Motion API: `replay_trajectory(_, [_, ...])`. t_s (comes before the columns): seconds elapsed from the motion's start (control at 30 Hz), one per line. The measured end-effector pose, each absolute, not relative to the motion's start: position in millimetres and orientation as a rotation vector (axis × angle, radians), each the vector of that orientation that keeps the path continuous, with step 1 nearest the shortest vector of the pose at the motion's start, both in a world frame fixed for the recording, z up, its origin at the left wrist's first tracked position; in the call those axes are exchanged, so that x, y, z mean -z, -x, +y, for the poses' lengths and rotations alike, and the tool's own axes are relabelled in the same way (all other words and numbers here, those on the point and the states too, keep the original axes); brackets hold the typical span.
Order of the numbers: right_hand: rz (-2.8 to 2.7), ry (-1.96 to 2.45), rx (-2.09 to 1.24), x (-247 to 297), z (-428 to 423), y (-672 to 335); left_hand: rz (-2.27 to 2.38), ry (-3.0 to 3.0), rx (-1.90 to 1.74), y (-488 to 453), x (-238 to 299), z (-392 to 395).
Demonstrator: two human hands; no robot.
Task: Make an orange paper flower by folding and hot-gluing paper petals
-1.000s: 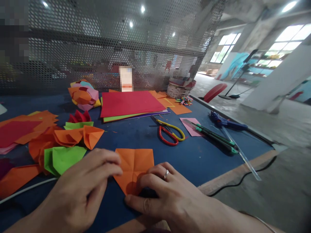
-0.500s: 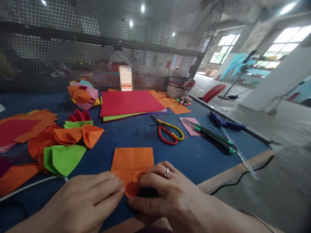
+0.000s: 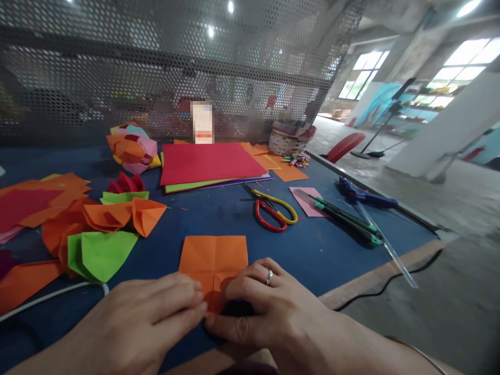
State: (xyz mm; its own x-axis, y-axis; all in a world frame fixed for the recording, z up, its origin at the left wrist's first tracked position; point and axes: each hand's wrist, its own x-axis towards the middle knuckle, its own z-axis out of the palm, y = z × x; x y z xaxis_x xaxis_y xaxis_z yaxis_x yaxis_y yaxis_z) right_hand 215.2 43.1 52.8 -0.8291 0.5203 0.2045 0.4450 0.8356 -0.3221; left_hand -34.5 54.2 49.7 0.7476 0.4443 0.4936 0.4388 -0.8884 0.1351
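Note:
A square of orange paper (image 3: 213,253) with crossing crease lines lies on the blue table at the front middle. Its near edge is folded inward toward the centre crease. My left hand (image 3: 156,307) presses its closed fingers on the near left side of the sheet. On the near right side, my right hand (image 3: 265,307), with a ring on one finger, pinches the paper; its thumb reaches the near corner. The parts under both sets of fingertips are hidden.
Folded orange and green paper pieces (image 3: 103,255) and a white cable (image 3: 58,297) lie left. Behind are stacked coloured sheets (image 3: 213,164) and a paper ball (image 3: 133,148). Scissors (image 3: 273,211), a utility knife (image 3: 347,221), a glue gun (image 3: 363,197) and a basket (image 3: 291,138) are right.
My left fingers have slid slightly right and inward over the near part of the orange paper. The right hand is nearly still; the view has shifted a little.

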Motion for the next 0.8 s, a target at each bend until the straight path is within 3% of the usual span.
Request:
replay_trajectory(0.4, [-2.560,0.856,-0.731,-77,60,-197,0.899,-3.065,-0.902,45,-37,47])
replay_trajectory(0.8, [-2.875,0.826,-0.711,-87,108,-157,0.909,-3.341,-1.298,21,-10,9])
